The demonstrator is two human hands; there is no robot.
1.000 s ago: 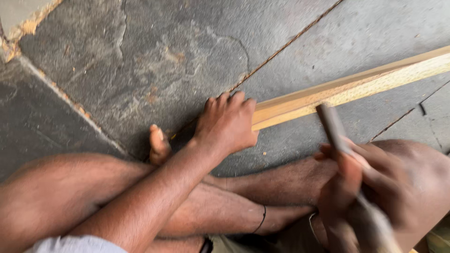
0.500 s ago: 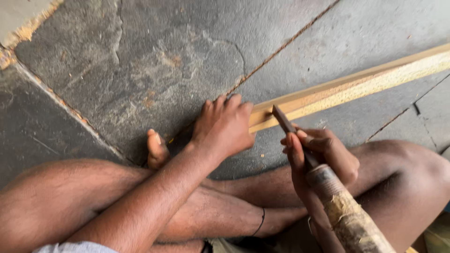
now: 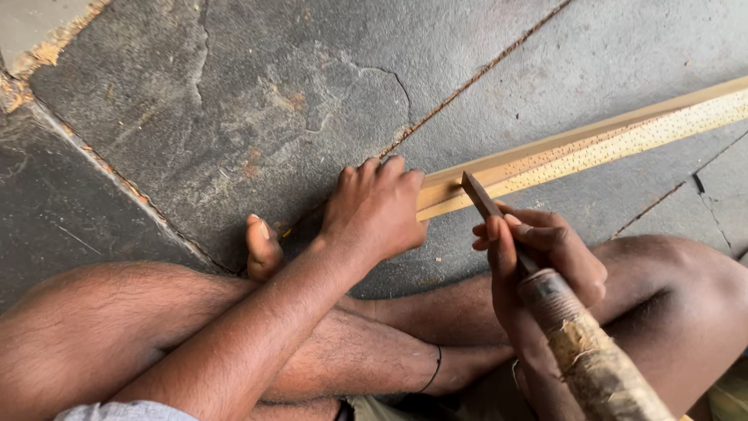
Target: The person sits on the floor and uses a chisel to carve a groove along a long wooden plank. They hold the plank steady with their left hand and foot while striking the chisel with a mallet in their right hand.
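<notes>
Item, lower right of the frame: a chisel [image 3: 545,304] with a thick, worn wooden handle wrapped in frayed fibre, its dark flat blade running up and left. The right hand [image 3: 538,265] has its grip wrapped around the shank just below the blade, fingers curled shut, thumb along the side; holding it this low likely gives close control of the edge.

Item, bottom of the frame: two bare crossed legs, one foot [image 3: 263,248] showing its toes left of centre. A thin dark anklet [image 3: 433,373] circles the ankle at lower centre. A pale shorts hem [image 3: 128,411] shows at the lower left edge.

Item, centre: the left hand [image 3: 374,210], palm down with fingers pressed together over the near end of the wooden strip [image 3: 592,144], apparently pinning it so it cannot slide under the tool.

Item, centre to upper right: the strip itself, long, pale and narrow, lying flat on the floor, with a speckled face along its lower edge. The blade tip meets it just right of the left hand.

Item, upper frame: grey stone floor [image 3: 234,101], cracked, with sandy joints.

Change from half a second ago: the chisel tip sits slightly closer to the strip; the left hand and the strip are unmoved.
</notes>
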